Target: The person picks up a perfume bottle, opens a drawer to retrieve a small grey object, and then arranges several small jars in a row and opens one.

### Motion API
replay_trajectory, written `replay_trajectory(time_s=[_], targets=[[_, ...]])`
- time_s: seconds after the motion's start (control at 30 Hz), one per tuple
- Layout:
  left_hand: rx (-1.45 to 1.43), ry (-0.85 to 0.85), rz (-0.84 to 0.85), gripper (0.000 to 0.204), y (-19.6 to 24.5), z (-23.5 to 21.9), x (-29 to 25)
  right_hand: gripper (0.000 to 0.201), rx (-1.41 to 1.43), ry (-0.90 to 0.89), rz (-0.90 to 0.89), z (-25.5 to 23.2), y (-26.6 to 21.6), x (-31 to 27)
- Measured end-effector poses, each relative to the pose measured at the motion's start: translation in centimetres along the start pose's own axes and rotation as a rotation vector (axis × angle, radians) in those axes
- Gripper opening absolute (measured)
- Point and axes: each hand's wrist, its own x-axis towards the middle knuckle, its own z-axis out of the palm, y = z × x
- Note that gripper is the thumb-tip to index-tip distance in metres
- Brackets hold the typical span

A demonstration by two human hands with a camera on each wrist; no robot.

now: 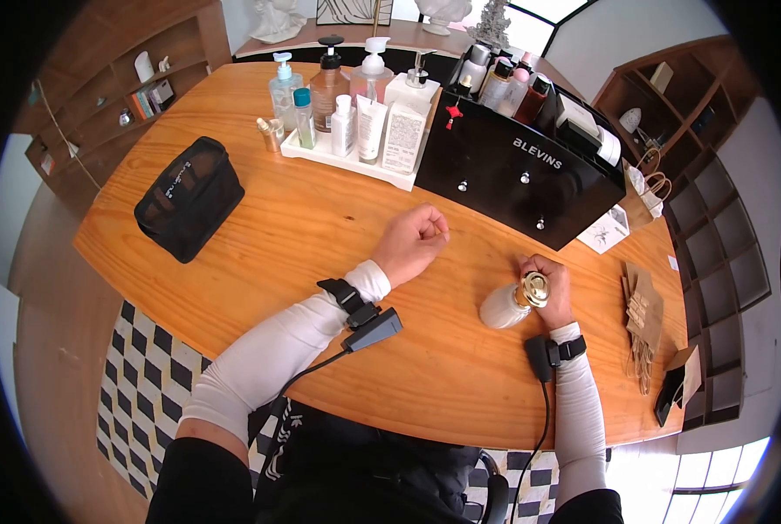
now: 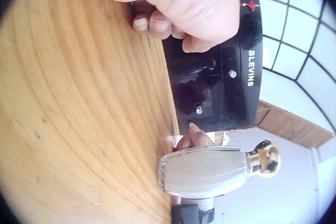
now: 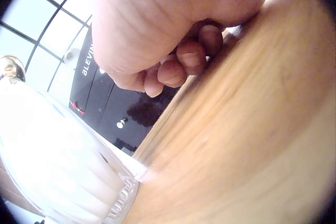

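A ribbed glass perfume bottle with whitish contents and a gold cap stands upright near the table's front right. Just right of it my right hand rests on the wood, fingers loosely curled. In the right wrist view nothing lies within those curled fingers, and the bottle stands to the side. My left hand rests on the table left of the bottle, loosely curled and holding nothing. The left wrist view shows the bottle apart from my left hand.
A black drawer box full of cosmetics stands at the back right. Left of it, a white tray carries several pump bottles and tubes. A black mesh pouch lies at the left, folded paper bags at the right edge.
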Motion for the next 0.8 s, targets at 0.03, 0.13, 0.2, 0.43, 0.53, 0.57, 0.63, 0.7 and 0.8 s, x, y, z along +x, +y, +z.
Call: replay_trajectory(time_s=[0.03,0.13,0.2,0.43,0.53,0.57,0.63,0.7,0.8], targets=[[0.001,0.003,0.0,0.008,0.1,-0.1,0.0,0.038,-0.006,0.004,-0.008,0.0,0.0,0.0],[0.008,-0.01,0.001,0.008,0.0,0.1,-0.1,0.038,0.001,0.029,-0.03,0.2,0.1,0.0],[0.008,-0.034,-0.003,0.008,-0.2,-0.1,0.1,0.038,0.021,0.05,-0.043,0.0,0.4,-0.4],[0.025,-0.014,-0.005,0.008,-0.1,0.1,-0.1,0.026,-0.011,-0.028,0.065,-0.1,1.1,-0.1],[0.036,-0.023,0.001,0.007,0.2,-0.2,0.0,0.037,0.028,0.018,0.003,0.1,0.9,-0.2],[0.029,-0.014,-0.003,0.008,0.2,-0.1,0.0,0.037,0.027,0.01,0.005,0.1,0.7,-0.1],[0.019,-0.005,-0.005,0.008,0.1,0.0,0.0,0.036,0.03,0.016,-0.006,0.2,0.7,-0.1],[0.012,-0.019,-0.004,0.008,-0.2,0.0,0.0,0.035,0.032,0.023,-0.008,0.1,0.7,-0.3],[0.008,-0.03,-0.018,0.008,-0.2,-0.1,0.1,0.035,0.014,0.018,0.016,-0.1,0.1,-0.2]])
